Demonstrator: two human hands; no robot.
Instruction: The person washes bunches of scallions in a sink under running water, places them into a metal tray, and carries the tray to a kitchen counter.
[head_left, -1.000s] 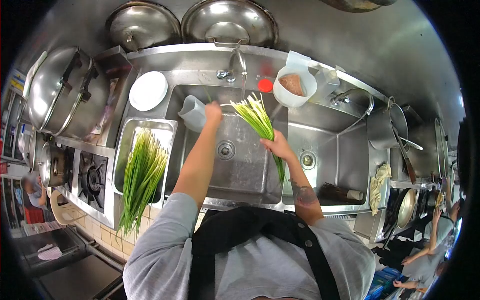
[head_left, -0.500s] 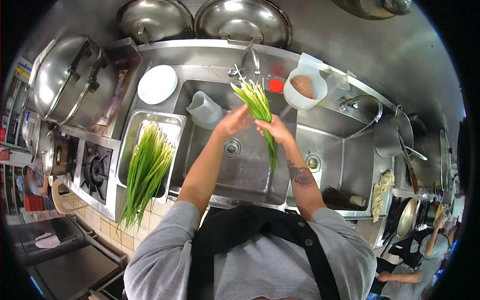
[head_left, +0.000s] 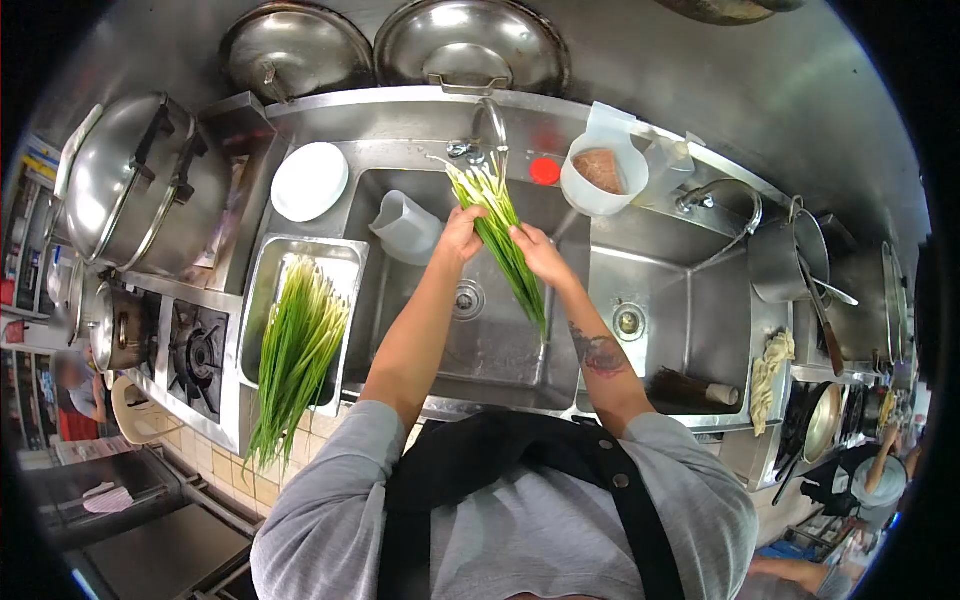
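A bunch of scallions is held over the left basin of the sink, white ends up toward the tap and green leaves hanging down. My left hand is closed on the bunch's left side, near the pale part. On the other side my right hand grips it slightly lower. More scallions lie in a metal tray to the left, their green tips hanging over its front edge. A translucent plastic jug is tipped in the basin beside my left hand.
White plates are stacked behind the tray. A red lid and a white container with brownish contents stand on the back ledge. The right basin holds a bristle brush. A large pot and burner are leftward; a person is far right.
My left hand has come in from beside the bunch and closed on it. The bunch has shifted slightly left. My right hand still holds it.
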